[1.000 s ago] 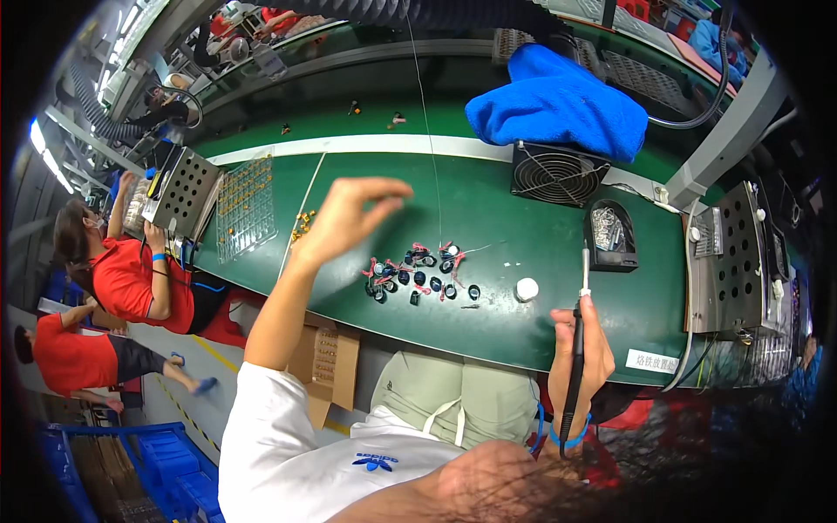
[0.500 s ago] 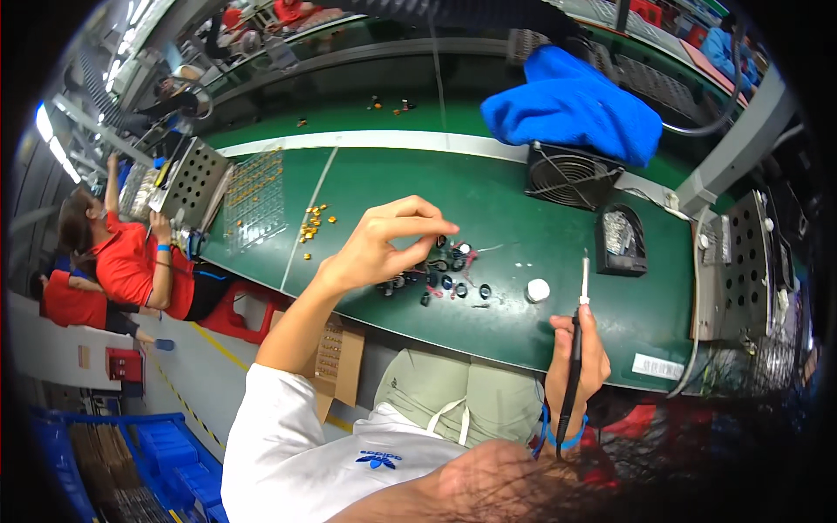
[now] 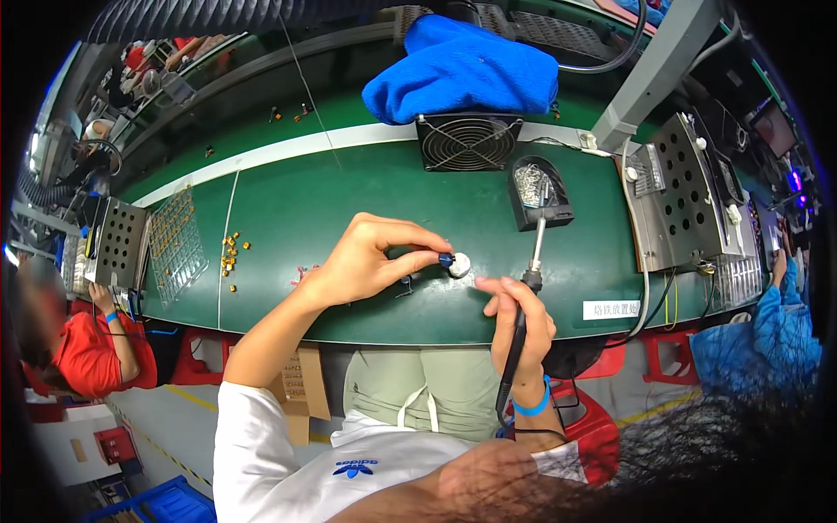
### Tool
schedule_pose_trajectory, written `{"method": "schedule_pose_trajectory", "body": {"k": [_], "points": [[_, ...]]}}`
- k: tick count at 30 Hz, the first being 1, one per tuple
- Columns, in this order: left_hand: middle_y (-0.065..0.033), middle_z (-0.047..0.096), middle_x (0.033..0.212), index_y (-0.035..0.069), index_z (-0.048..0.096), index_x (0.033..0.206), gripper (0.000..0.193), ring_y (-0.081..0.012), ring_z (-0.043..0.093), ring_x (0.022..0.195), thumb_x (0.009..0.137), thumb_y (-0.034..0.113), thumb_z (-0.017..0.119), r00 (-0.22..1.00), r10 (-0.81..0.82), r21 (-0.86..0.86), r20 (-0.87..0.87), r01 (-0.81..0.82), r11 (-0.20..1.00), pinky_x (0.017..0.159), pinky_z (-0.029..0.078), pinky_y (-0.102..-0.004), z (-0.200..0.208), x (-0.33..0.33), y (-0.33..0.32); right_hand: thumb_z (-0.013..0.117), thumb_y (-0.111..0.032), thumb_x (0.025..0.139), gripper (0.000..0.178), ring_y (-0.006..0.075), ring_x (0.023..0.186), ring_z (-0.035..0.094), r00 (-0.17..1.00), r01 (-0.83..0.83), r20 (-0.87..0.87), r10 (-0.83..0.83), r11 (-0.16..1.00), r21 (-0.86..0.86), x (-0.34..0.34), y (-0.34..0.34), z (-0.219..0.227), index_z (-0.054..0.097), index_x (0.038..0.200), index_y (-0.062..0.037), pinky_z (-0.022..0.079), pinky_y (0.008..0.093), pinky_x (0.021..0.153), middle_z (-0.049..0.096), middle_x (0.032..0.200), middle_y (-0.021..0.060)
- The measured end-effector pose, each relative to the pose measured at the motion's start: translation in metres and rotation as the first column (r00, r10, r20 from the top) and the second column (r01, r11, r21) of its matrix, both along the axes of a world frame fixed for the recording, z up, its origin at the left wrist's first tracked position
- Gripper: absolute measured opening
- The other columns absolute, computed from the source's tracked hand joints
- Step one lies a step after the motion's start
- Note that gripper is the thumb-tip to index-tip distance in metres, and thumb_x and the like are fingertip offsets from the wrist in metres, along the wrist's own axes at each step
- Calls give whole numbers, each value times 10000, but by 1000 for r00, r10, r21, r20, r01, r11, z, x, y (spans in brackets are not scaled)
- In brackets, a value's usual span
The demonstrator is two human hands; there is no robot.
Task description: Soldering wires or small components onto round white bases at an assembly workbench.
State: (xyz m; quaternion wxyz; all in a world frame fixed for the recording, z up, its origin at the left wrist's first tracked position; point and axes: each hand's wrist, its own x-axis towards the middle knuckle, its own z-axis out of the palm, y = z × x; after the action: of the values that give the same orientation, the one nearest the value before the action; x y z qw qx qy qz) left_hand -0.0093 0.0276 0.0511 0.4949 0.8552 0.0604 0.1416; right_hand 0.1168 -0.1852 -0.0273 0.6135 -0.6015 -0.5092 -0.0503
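My left hand (image 3: 370,261) pinches a small dark blue round part (image 3: 446,260) between thumb and forefinger. That part is at the left rim of a small white round pot (image 3: 459,266) on the green bench; whether it touches is hard to tell. In my right hand (image 3: 525,324) is a soldering iron (image 3: 514,349) with a black handle and metal shaft. Its shaft points away from me, and the tip end reaches over the near edge of a black holder (image 3: 558,213) filled with silvery metal shavings. Red wires (image 3: 302,274) of other small parts show behind my left hand, which hides most of them.
Small yellow parts (image 3: 231,253) lie at left beside a clear tray (image 3: 179,244). A black fan (image 3: 471,144) with a blue cloth (image 3: 462,74) on top stands at the back. A perforated metal box (image 3: 684,192) is at right. Co-workers sit on both sides.
The view has swung to the right. My left hand has moved from above the dark parts to the white pot. The iron's tip has gone from above the bench to the black holder.
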Motion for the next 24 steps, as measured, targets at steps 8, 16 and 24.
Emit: {"method": "schedule_pose_trajectory", "body": {"k": [8,16,24], "points": [[-119,755,1014,-1,779,1038,164,-245,734,893,875,-19,774,983,-52,169,176,22,985,761,592,-339,-21,6,-13,732,103,878,517,215,905,704,999,-26,-41,24,998,-60,-10,14,13,512,1333,-6,538,303,743,712,1272,208],[-119,750,1019,-11,769,1044,125,-223,715,873,928,12,727,998,59,-8,6,-59,998,771,566,-317,-29,4,-15,733,115,858,445,235,864,710,999,-11,42,15,995,-99,-10,9,3,569,1256,3,531,304,690,748,1172,176],[-125,721,978,-7,751,1023,134,-266,709,870,896,33,735,992,122,81,44,-125,989,792,575,-373,-29,5,-19,733,96,844,400,297,836,694,980,16,199,5,994,-106,-10,21,5,598,1206,-4,547,353,691,752,1192,156]]}}
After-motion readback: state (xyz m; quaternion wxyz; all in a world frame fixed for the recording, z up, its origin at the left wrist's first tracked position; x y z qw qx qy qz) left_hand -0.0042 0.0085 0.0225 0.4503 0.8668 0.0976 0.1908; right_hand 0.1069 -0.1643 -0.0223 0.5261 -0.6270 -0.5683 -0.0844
